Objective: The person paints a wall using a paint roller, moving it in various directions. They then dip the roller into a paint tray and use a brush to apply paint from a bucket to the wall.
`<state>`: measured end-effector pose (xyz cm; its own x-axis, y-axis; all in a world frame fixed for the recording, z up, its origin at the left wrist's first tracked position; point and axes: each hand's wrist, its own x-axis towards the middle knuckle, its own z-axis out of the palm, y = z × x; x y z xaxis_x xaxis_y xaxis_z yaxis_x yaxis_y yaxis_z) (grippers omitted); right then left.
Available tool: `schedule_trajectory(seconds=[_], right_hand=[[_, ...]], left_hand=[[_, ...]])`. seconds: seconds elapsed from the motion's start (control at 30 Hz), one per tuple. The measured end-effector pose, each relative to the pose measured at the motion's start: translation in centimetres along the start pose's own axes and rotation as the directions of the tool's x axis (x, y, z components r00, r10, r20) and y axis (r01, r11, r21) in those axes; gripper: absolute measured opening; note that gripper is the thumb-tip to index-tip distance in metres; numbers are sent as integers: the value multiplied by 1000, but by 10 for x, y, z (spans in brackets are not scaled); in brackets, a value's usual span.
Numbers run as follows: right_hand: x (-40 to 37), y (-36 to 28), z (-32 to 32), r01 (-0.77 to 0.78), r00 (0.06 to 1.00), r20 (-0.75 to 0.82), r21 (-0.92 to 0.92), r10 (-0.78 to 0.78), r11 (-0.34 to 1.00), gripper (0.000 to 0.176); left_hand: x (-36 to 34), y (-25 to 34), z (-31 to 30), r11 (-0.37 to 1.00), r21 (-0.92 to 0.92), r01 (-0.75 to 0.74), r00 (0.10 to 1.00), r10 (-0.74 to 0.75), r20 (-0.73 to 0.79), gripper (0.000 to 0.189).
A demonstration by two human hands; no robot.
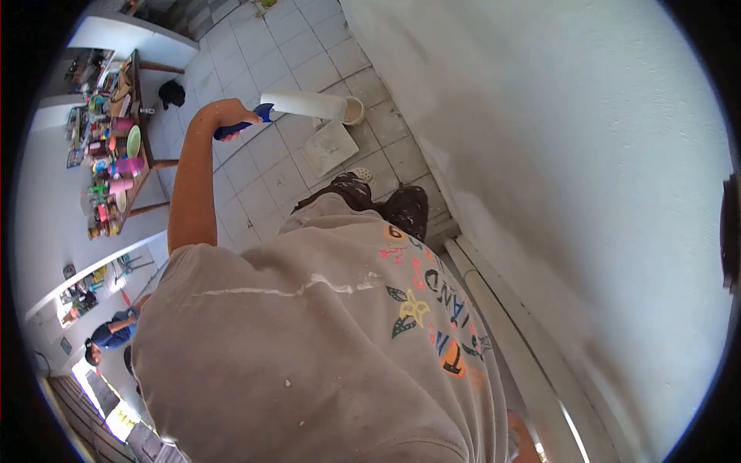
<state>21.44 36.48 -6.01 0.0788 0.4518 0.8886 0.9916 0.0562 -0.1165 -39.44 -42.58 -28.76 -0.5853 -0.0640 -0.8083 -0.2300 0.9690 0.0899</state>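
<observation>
My left hand [224, 119] is stretched forward over the tiled floor, its fingers closed around the blue handle of a trowel [262, 113]. A long, pale white shape [305, 103] extends from beside the handle toward the right; it looks like the trowel's broad blade, though I cannot fully make out where they join. Beneath and beyond it are a round whitish container [353, 111] and a square white board [330, 148] marked with smears. Only a sliver of my right arm shows at the bottom right edge, and my right hand is out of sight.
A large white wall [587, 139] rises close on my right. To the left stands a wooden table [147, 166] crowded with cups, bowls and bottles. Near it a black animal or bundle [171, 94] rests on the floor. Another person [116, 332] is farther back at lower left.
</observation>
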Motion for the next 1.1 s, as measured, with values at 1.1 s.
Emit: schedule_trajectory(seconds=[1.1], right_hand=[[-103, 117, -220, -327, 840, -513, -218, 177, 919, 97]], left_hand=[[171, -233, 25, 851, -452, -268, 963, 232, -134, 28]])
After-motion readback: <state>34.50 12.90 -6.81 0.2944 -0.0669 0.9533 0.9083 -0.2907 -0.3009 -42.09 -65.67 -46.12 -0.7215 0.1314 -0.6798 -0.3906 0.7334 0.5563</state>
